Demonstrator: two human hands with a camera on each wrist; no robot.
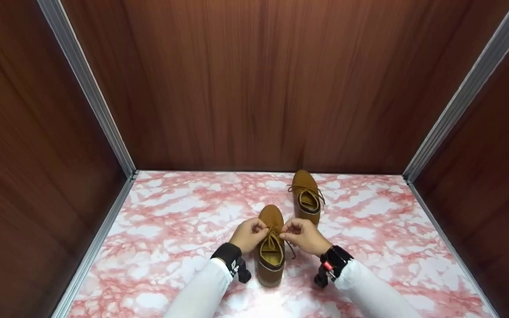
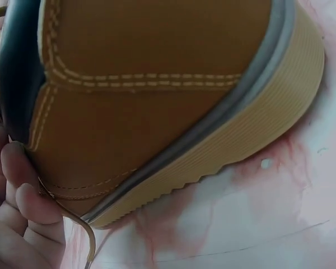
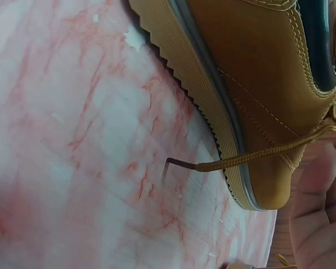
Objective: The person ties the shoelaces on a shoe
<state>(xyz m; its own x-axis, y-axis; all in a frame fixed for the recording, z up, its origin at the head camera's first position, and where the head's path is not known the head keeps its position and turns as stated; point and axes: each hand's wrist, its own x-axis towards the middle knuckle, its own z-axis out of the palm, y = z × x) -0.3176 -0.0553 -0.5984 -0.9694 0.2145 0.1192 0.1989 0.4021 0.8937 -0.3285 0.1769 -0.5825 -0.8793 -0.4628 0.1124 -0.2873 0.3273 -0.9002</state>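
Note:
A brown lace-up shoe stands on the floor, toe pointing away, between my two hands. Its shoelace is looped over the opening. My left hand pinches the lace on the shoe's left side; in the left wrist view a lace end hangs below the fingertips. From the right side, my right hand pinches the lace near the knot with thumb and forefinger. In the right wrist view a loose lace end hangs down past the shoe's side. The exact pinch point is partly hidden there.
A second brown shoe, with its laces spread to both sides, stands behind and to the right, close to the back wall. Brown wood-grain panels with grey metal edging enclose the red-and-white marbled floor.

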